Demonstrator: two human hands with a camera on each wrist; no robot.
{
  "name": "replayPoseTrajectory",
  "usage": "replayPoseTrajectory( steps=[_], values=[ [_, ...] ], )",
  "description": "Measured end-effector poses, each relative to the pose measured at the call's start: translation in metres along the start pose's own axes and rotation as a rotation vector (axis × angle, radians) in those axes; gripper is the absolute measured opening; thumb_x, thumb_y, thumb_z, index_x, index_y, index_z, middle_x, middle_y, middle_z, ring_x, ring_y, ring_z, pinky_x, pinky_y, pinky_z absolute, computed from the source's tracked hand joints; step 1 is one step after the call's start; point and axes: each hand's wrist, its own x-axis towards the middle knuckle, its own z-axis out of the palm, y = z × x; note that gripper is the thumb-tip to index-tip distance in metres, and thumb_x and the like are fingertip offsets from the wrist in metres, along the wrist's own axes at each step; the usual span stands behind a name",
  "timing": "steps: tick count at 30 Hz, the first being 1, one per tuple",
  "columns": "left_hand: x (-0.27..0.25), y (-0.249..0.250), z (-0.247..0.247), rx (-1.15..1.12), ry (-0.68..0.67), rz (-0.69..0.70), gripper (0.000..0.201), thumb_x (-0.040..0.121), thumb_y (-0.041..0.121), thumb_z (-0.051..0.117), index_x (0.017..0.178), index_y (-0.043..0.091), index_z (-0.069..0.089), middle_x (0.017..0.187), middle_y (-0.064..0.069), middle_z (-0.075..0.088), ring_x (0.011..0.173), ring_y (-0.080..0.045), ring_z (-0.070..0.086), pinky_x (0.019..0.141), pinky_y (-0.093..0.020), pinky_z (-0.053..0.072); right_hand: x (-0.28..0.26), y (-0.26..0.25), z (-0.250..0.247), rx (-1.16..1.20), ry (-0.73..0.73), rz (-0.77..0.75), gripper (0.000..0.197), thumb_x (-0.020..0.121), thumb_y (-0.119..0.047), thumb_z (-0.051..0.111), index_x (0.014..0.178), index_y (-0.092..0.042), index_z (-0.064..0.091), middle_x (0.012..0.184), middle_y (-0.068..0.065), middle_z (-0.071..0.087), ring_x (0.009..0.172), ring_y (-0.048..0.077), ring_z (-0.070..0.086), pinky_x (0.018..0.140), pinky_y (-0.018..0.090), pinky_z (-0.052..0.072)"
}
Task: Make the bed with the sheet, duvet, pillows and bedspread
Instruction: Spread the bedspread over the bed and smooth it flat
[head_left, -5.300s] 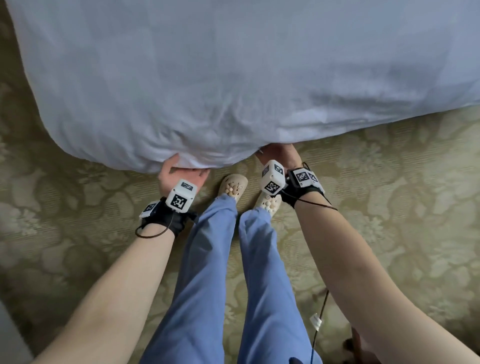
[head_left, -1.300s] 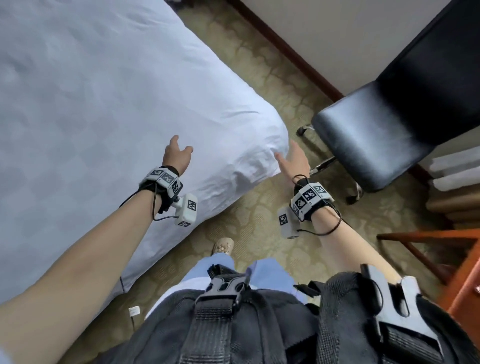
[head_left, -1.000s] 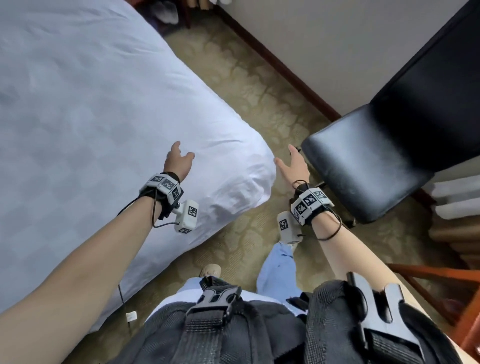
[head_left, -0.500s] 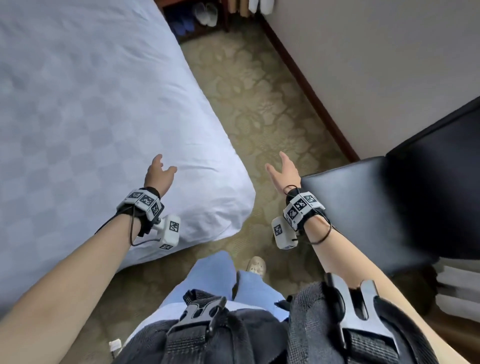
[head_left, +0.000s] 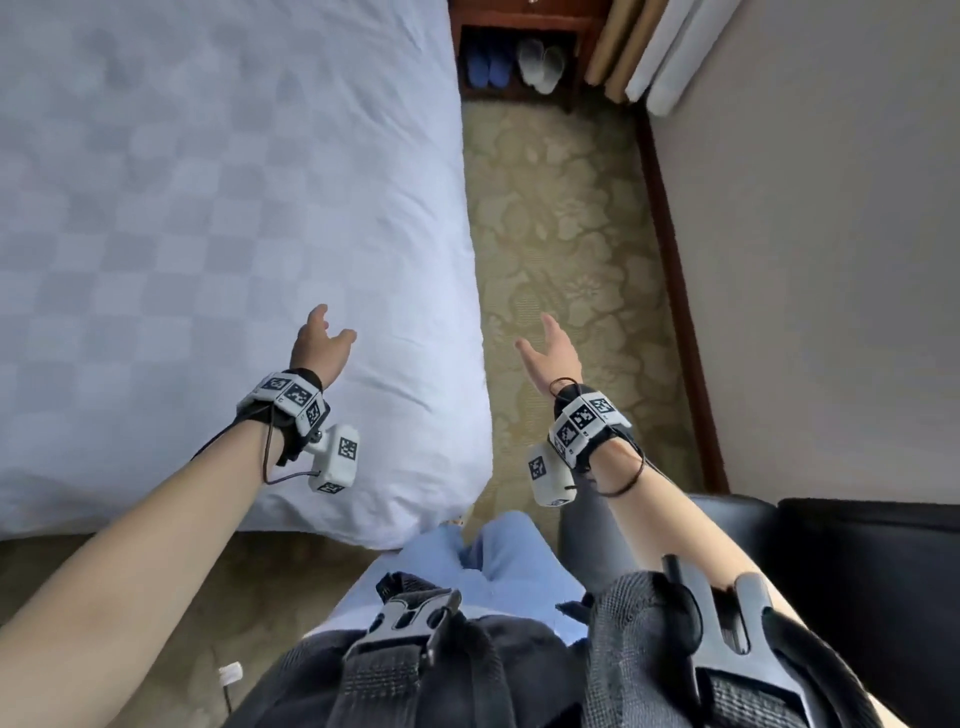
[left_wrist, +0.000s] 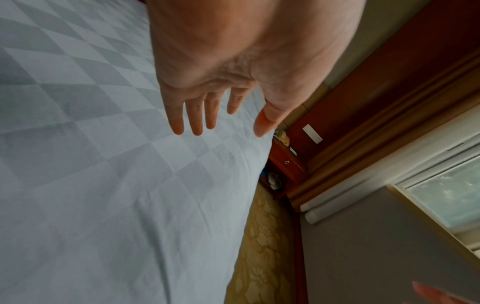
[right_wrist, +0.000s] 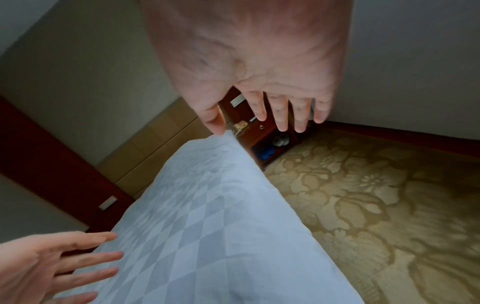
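while both the left hand (head_left: 321, 347) and right hand (head_left: 551, 349) hang spread and empty, the duvet (head_left: 218, 249), seemingly loose at its corner, could slide floorward.

Person, wearer of rig. Arms bare to above the elbow. Left wrist band (head_left: 284, 402): black strap carrying white blocks printed with black-and-white square markers; white boxy camera unit (head_left: 335, 458) hung beneath, also marker-printed, joined by a thin black looped cable. Right wrist band (head_left: 584, 422): same build, white camera unit (head_left: 546, 474) below, black cord looped round the forearm. Trousers (head_left: 493, 571): light blue. Chest harness (head_left: 415, 670): dark webbing, grey plastic buckles.
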Motion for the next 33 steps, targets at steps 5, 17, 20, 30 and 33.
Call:
replayPoseTrajectory(
  steps=[5,17,20,30,33],
  values=[
    [0.027,0.016,-0.008,-0.092,0.084,-0.084,0.059,0.093,0.022,0.049,0.148,0.017,0.026,0.149,-0.01,0.037,0.136,-0.026,0.039,0.111,-0.038,0.031,0.063,-0.055,-0.009,-0.132,-0.096,-0.147,0.066,0.093,-0.04,0.05,0.149,-0.016,0.023,0.152,0.007,0.033,0.138,0.026,0.036,0.112,0.043,0.032],
    [0.141,0.147,-0.005,-0.273,0.391,-0.229,0.058,0.093,0.023,0.049,0.147,0.017,0.028,0.148,-0.008,0.039,0.133,-0.025,0.041,0.109,-0.035,0.034,0.279,-0.196,-0.04,-0.258,-0.318,-0.531,0.066,0.093,-0.037,0.051,0.149,-0.014,0.024,0.151,0.008,0.033,0.138,0.026,0.036,0.111,0.04,0.033],
    [0.18,0.2,0.005,-0.297,0.428,-0.272,0.057,0.094,0.024,0.048,0.147,0.017,0.028,0.148,-0.009,0.039,0.134,-0.025,0.04,0.11,-0.035,0.033,0.337,-0.222,-0.066,-0.289,-0.355,-0.592,0.066,0.093,-0.038,0.05,0.149,-0.015,0.023,0.151,0.007,0.033,0.137,0.025,0.036,0.111,0.04,0.034],
    [0.301,0.343,0.034,-0.242,0.398,-0.253,0.06,0.094,0.024,0.048,0.148,0.019,0.025,0.149,-0.008,0.035,0.136,-0.024,0.038,0.111,-0.036,0.033,0.514,-0.287,-0.134,-0.228,-0.374,-0.618,0.067,0.093,-0.038,0.05,0.149,-0.014,0.023,0.152,0.008,0.033,0.138,0.026,0.036,0.111,0.043,0.034],
    [0.329,0.359,0.025,-0.222,0.424,-0.274,0.06,0.094,0.024,0.049,0.148,0.019,0.024,0.15,-0.008,0.035,0.136,-0.024,0.038,0.111,-0.036,0.033,0.554,-0.309,-0.141,-0.221,-0.373,-0.628,0.067,0.093,-0.038,0.051,0.149,-0.014,0.024,0.152,0.007,0.033,0.138,0.026,0.036,0.111,0.044,0.034]
  ],
)
